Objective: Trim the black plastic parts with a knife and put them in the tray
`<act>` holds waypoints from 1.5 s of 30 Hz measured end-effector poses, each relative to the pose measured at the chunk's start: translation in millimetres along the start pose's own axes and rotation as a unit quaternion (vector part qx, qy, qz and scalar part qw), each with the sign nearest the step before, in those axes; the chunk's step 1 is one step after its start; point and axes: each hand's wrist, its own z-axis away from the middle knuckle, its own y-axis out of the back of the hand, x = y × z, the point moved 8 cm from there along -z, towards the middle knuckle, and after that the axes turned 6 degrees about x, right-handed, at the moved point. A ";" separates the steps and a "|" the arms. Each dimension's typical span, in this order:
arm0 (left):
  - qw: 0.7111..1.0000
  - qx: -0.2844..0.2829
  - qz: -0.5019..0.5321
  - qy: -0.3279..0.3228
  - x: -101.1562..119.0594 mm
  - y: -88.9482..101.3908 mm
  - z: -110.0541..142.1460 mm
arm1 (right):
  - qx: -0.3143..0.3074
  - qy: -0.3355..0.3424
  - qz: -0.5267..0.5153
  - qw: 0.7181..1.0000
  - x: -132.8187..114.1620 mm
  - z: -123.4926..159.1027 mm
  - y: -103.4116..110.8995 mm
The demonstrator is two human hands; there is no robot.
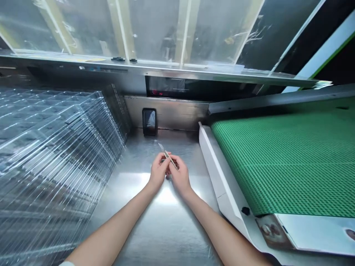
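A slim utility knife (pixel 168 156) is held between both of my hands over the metal work surface (pixel 155 236). Its pale, narrow blade points away from me and to the left; the handle runs back into my right palm. My left hand (pixel 158 171) is closed, with thumb and fingers pinching the knife near its middle. My right hand (pixel 179 175) is closed around the handle end. The fingertips of both hands meet, and some fingers are hidden beneath.
Stacked clear plastic trays (pixel 91 122) rise on the left. To the right, a green mesh conveyor belt (pixel 288 162) runs behind a white guard (pixel 219 173). A dark phone-like device (pixel 149 122) leans against the back metal wall (pixel 177 114). Transparent panels (pixel 155 29) stand above.
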 end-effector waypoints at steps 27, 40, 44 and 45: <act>1.000 -0.020 0.000 0.006 1.6 -1.7 2.5 | 0.039 -0.088 -0.116 0.989 -5.6 1.1 3.3; 0.999 -0.038 0.020 0.006 0.7 -2.2 0.6 | 0.011 -0.071 -0.126 0.989 -6.2 -0.1 1.0; 0.999 -0.036 0.024 0.013 0.4 -2.9 1.1 | 0.009 -0.080 -0.116 0.990 -4.3 0.6 0.6; 0.999 -0.037 0.025 0.014 0.6 -3.3 1.3 | 0.009 -0.081 -0.116 0.990 -3.8 0.9 0.5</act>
